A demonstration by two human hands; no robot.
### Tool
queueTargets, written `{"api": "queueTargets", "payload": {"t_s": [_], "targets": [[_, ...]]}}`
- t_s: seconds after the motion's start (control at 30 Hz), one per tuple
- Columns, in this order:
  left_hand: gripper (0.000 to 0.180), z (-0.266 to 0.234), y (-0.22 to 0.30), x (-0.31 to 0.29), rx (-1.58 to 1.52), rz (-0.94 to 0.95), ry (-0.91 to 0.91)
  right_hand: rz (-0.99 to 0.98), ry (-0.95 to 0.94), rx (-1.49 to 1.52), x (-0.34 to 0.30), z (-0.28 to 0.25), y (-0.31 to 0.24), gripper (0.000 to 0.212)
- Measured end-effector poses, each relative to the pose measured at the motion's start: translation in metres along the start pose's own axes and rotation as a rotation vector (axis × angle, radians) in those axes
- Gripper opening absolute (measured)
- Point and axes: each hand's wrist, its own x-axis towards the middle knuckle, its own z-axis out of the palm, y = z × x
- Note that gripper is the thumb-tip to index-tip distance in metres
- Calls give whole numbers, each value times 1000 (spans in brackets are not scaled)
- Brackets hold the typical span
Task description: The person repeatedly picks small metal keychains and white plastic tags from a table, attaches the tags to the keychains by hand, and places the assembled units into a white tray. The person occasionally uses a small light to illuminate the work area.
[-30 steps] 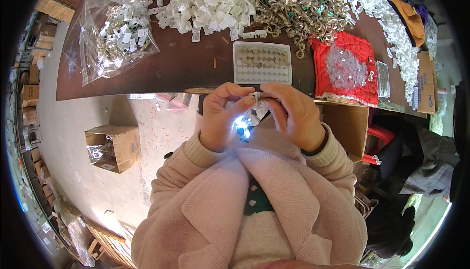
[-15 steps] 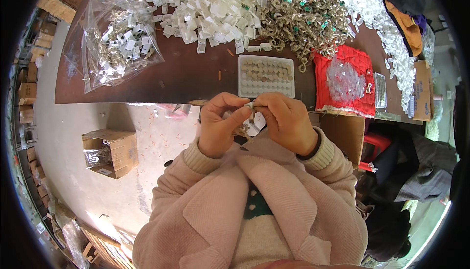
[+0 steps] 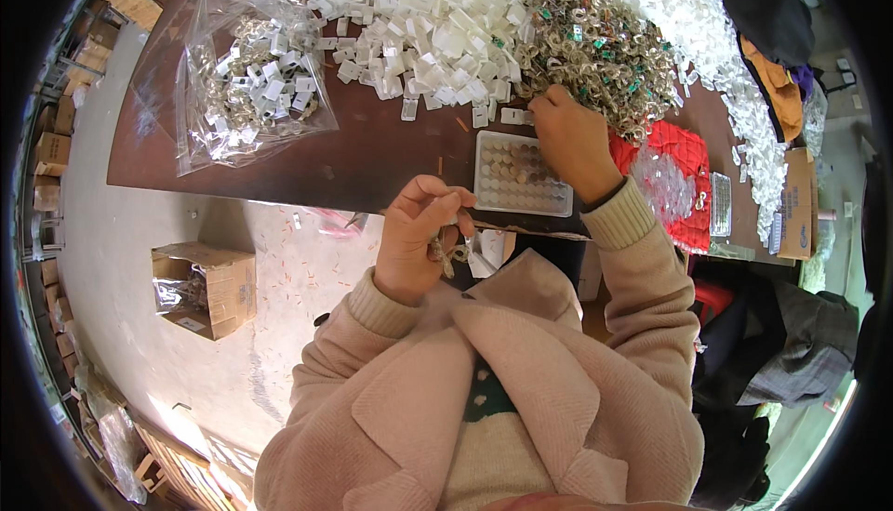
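My left hand (image 3: 416,237) is in front of the table edge, fingers curled in a pinch around a small coiled beige cable (image 3: 452,255). Loops of it hang below the fingers. My right hand (image 3: 572,139) reaches over the table, its bent fingertips at the near edge of a heap of coiled cables (image 3: 600,51) with green bits among them. What those fingertips grip, if anything, is hidden. A white plastic piece (image 3: 514,117) lies just left of them. Under the right wrist, partly covered, sits a clear tray (image 3: 521,204) with rows of small round pieces.
White plastic pieces (image 3: 419,23) are heaped at the back, and more (image 3: 707,27) spread along the right. At left lies a clear bag (image 3: 260,92) of parts. A red cloth (image 3: 665,139) bears clear plastic bits. One cardboard box (image 3: 228,292) stands on the floor.
My hands were together at the table edge; the right has let go and moved forward and right to the cable heap. The left stays near the same place with the cable.
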Motion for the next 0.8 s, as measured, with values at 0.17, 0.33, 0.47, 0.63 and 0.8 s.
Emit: {"api": "queueTargets", "payload": {"t_s": [0.17, 0.33, 0.47, 0.63, 0.8], "targets": [[25, 11, -5, 1, 249, 159, 6, 23, 67, 691, -16, -43, -28, 10], [28, 18, -7, -1, 268, 231, 100, 73, -82, 994, -16, -59, -68, 8], [23, 8, 0, -3, 245, 239, 122, 208, 97, 770, 18, -43, -60, 18], [22, -3, 6, -8, 140, 246, 107, 106, 114, 659, 25, -30, -39, 18], [27, -8, 7, -10, 159, 179, 173, 241, 374, 646, 7, -52, 14, 10]]}}
